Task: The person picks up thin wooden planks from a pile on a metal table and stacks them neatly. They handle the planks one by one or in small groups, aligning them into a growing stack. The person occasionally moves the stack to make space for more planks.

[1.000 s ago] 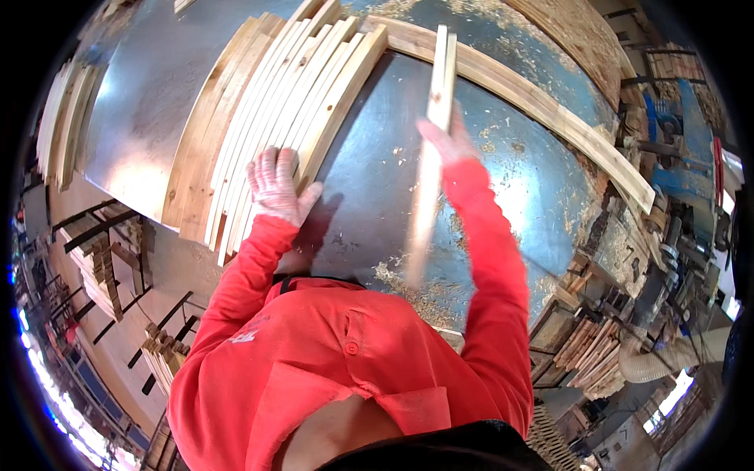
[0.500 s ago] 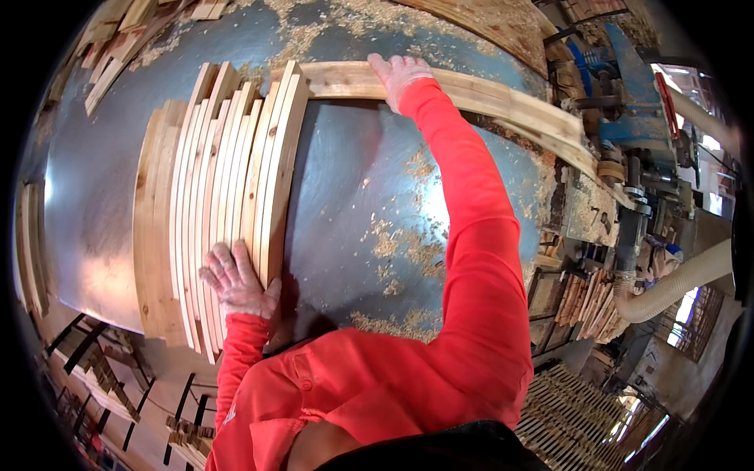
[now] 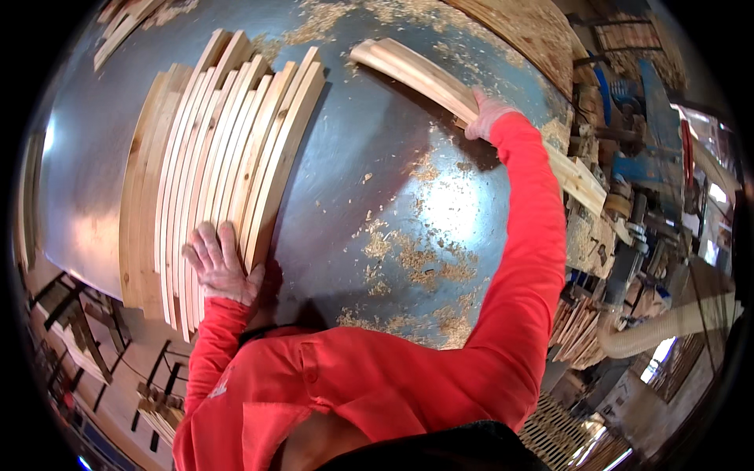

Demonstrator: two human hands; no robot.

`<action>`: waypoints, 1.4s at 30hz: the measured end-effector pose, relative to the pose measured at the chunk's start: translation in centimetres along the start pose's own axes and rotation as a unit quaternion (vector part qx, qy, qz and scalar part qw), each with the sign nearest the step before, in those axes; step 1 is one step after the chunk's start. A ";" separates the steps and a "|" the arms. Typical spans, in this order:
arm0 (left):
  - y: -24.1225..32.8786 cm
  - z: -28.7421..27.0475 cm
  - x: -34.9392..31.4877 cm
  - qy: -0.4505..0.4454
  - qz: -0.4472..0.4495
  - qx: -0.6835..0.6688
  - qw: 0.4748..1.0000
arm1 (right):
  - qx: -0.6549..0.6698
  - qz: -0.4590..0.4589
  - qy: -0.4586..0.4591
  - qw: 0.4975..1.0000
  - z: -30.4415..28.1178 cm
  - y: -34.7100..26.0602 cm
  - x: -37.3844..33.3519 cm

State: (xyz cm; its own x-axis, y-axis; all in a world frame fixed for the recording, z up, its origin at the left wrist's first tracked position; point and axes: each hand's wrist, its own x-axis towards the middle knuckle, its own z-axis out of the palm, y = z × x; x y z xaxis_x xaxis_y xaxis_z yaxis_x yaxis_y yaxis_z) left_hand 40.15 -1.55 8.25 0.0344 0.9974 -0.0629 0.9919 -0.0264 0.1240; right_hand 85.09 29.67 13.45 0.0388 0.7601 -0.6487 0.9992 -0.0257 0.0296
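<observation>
A row of long wooden strips lies side by side on a metal table, left of centre. My left hand rests on the near end of this row, fingers spread and the palm lying over the strips. Farther off to the right, my right hand is wrapped round a pair of long wooden boards. Their left end is apart from the row, with a shadow below it; the right end reaches toward the machine. My right forearm and hand hide part of their middle.
Wood shavings are scattered over the table. A blue machine with a pale ribbed hose stands at the right. More wood pieces lie at the far left, and a sawdust-covered board at the far right.
My right hand has moved right with the boards; their left end has come away from the row's far end and now slants. My left hand stays on the strips. The whole view has shifted slightly.
</observation>
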 end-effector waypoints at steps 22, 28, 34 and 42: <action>3.7 -1.2 0.6 -0.111 0.022 0.047 0.992 | -0.154 0.013 0.194 0.969 6.6 -6.9 -1.4; 3.1 -0.4 0.4 -0.074 0.022 0.033 0.996 | -0.158 0.048 0.111 0.980 5.1 -5.4 -2.6; 2.6 0.6 0.1 -0.058 0.032 0.017 0.998 | -0.245 0.023 0.202 0.948 3.9 9.8 -2.7; 2.6 0.3 -0.4 -0.046 0.021 0.023 0.998 | -0.075 0.019 -0.029 0.997 -3.6 -1.7 -2.4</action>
State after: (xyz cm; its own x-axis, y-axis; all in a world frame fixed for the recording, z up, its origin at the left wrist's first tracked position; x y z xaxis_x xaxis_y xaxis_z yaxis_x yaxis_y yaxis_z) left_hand 42.76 -2.02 8.25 0.0847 0.9853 -0.1486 0.9938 -0.0729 0.0834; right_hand 83.29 30.26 17.68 0.0810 0.7213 -0.6878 0.9852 0.0469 0.1651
